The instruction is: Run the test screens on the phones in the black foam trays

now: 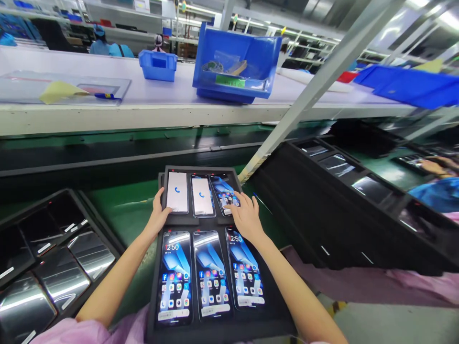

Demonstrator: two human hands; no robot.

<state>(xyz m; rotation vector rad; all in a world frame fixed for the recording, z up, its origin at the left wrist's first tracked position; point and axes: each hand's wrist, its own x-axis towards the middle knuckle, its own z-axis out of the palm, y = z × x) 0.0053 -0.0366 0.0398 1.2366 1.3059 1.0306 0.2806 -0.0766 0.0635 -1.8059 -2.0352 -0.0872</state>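
Six phones [211,274] are lying face up in a black tray [276,308], three above and three below, in the lower middle of the frame. Upper left and upper middle phones are showing white screens with a blue handset icon; the upper right phone [220,184] is sitting at a slant and is showing rows of app icons. All three in the lower row are displaying a blue wallpaper with icons, the outer two also reading 12:50.

At the tray's upper left side, the left hand [158,208] is gripping the edge, its thumb lying near the bottom of the upper left phone. Fingers spread and grasping nothing, the right hand [245,212] is reaching over the upper right phone, its thumb and a fingertip appearing to be touching the screen.

Green tabletop [125,200] is showing on both sides of the tray. A second tray [98,227], holding phones with dark screens, is lying at the lower left of the frame, and a black stack [297,205] with more phones on top is standing at the right.

Across the upper frame, a white shelf [179,95] is carrying a small bin [158,71], a large bin [225,95] and a pen [105,96]. A grey post [311,91] is slanting down towards the tray's upper right corner. At the far right edge, a co-worker's hand [434,168] is showing above a blue sleeve [435,193].
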